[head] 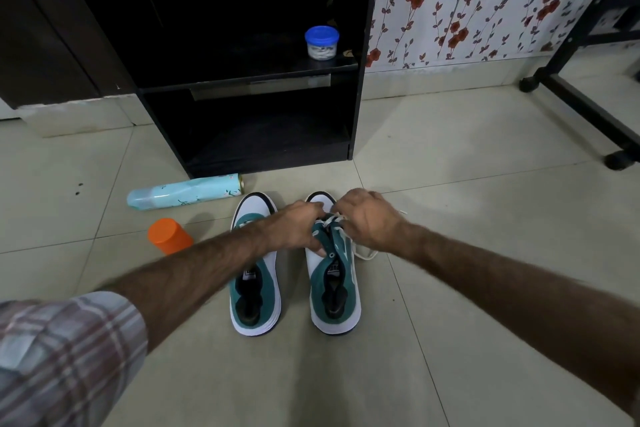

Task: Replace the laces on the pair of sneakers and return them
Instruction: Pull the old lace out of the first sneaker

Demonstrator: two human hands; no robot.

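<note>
Floor (450,156) first: we have both sneakers side by side on the tiles, toes toward the cabinet (242,135), heels toward us, long axes running straight away from us. Left sneaker (254,308) sits untouched under our left forearm. Right sneaker (334,274) is the one in work.

Both hands meet over the right sneaker's eyelet zone, roughly mid-shoe toward the toe. Right hand (372,222) comes in from the right side, left hand (298,227) crosses over the left sneaker to reach it, so the right hand has the more direct line.

Lace (365,253): white, crossed at the forward eyelets between the hands, loose end trailing onto the floor just right of the shoe. Upper eyelets nearer the heel look unlaced, so lacing likely runs back toward us.

Fingers: both sets curled in. Right seems to pinch the lace at the crossing; left presses the teal upper, thumb on the eyelet edge. Exact pinch hidden by knuckles.
</note>
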